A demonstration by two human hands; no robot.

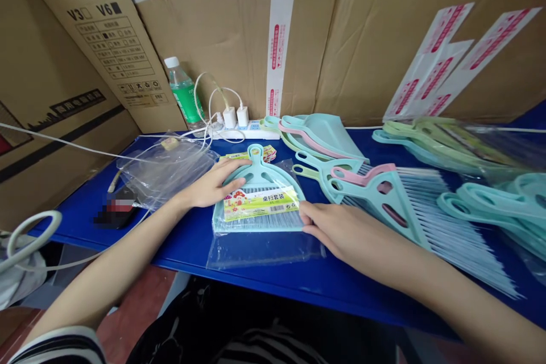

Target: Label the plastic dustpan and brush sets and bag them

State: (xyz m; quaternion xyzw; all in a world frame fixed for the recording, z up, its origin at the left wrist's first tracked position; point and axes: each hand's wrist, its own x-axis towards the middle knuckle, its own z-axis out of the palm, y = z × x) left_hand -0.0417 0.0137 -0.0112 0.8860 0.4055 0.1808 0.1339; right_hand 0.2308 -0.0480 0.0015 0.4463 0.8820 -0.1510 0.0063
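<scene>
A teal dustpan and brush set [260, 205] lies flat on the table, with a paper label across its middle that carries Chinese text and a cartoon house. My left hand [215, 185] lies on the dustpan's upper left side, fingers spread towards its handle. My right hand [328, 230] presses against the set's lower right edge. A clear plastic bag [260, 250] lies beneath and in front of the set. Loose teal brushes with pink handles [384, 205] lie just right of my right hand.
The blue table [191, 239] holds stacked dustpans [315, 136], bagged sets [447, 148], a clear bag [164, 170], a blurred phone [115, 210], a power strip [243, 132] and a water bottle [183, 91]. Cardboard sheets [222, 28] stand behind.
</scene>
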